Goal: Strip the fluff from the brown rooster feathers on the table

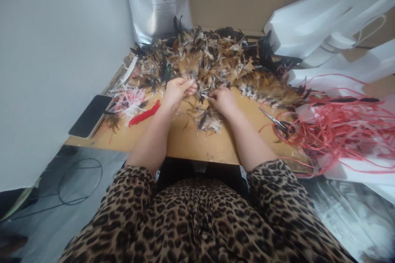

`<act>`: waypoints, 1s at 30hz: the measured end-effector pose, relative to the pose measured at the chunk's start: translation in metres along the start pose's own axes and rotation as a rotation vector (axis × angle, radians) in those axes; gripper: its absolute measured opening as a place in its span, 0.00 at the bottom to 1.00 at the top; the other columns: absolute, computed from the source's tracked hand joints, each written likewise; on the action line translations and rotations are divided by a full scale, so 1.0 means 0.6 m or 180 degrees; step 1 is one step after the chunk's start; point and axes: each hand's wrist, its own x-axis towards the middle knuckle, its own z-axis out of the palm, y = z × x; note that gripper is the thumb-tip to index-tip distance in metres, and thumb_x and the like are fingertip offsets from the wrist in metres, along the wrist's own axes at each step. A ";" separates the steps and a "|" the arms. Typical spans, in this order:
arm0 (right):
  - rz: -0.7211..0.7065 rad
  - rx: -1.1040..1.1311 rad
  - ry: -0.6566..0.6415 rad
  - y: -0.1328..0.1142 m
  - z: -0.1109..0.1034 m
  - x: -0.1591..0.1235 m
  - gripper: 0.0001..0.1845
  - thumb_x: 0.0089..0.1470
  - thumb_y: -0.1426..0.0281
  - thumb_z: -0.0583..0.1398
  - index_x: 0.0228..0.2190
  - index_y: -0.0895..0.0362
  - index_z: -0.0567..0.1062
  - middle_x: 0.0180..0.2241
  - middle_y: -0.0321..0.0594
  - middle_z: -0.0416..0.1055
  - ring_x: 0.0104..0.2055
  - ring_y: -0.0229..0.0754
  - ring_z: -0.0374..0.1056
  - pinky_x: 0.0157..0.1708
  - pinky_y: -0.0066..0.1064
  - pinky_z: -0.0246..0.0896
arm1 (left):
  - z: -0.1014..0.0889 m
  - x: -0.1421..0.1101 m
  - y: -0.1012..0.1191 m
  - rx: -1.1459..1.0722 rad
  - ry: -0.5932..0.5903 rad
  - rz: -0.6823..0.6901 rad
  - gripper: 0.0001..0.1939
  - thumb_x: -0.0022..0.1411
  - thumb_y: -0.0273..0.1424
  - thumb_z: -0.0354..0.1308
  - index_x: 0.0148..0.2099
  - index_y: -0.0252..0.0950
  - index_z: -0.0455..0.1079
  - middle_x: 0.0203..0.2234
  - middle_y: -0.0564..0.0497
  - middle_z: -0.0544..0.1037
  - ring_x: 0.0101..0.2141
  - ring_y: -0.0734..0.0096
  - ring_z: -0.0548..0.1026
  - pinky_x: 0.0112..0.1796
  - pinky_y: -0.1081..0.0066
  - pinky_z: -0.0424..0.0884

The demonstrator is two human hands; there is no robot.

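A large heap of brown, black and white feathers (212, 49) covers the back of the wooden table. At its front edge my left hand (177, 92) is closed, thumb against fingers, on a small bunch of brown feathers (189, 65) that fans out above the fingertips. A short way to the right, my right hand (224, 100) pinches a feather, its pale end showing at the fingertips; the other fingers are curled under. Between my forearms lies a small loose pile of feathers (210, 122). Left of my left wrist is a red strip (144, 114).
On the left are a phone (91, 116) and pink and white shreds (131, 98). Scissors (276, 120) lie right of my right forearm, beside tangled red plastic ribbon (348, 131). A silver bag (159, 8) stands behind the heap; a grey wall (61, 49) borders the left.
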 end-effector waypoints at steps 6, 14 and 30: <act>-0.0043 -0.0043 -0.0229 -0.008 -0.013 0.001 0.11 0.51 0.75 0.56 0.29 0.61 0.79 0.35 0.50 0.73 0.39 0.47 0.66 0.41 0.36 0.59 | -0.004 0.000 -0.007 0.0255 -0.0355 -0.0005 0.12 0.52 0.35 0.67 0.32 0.29 0.74 0.32 0.45 0.81 0.25 0.81 0.76 0.27 0.81 0.70; 0.0162 0.2087 -0.0622 -0.024 -0.056 -0.015 0.08 0.47 0.67 0.60 0.25 0.60 0.75 0.23 0.36 0.70 0.27 0.36 0.63 0.30 0.29 0.57 | -0.004 -0.002 -0.009 0.0687 -0.0658 -0.0014 0.13 0.49 0.35 0.68 0.28 0.28 0.75 0.27 0.44 0.81 0.22 0.79 0.75 0.27 0.78 0.70; 0.0843 0.3612 -0.1331 -0.015 -0.048 -0.017 0.12 0.39 0.65 0.67 0.25 0.60 0.75 0.14 0.30 0.63 0.16 0.28 0.50 0.19 0.25 0.38 | -0.005 -0.004 -0.012 0.0078 -0.0913 -0.0262 0.12 0.47 0.32 0.70 0.31 0.28 0.76 0.34 0.43 0.82 0.27 0.80 0.77 0.29 0.81 0.70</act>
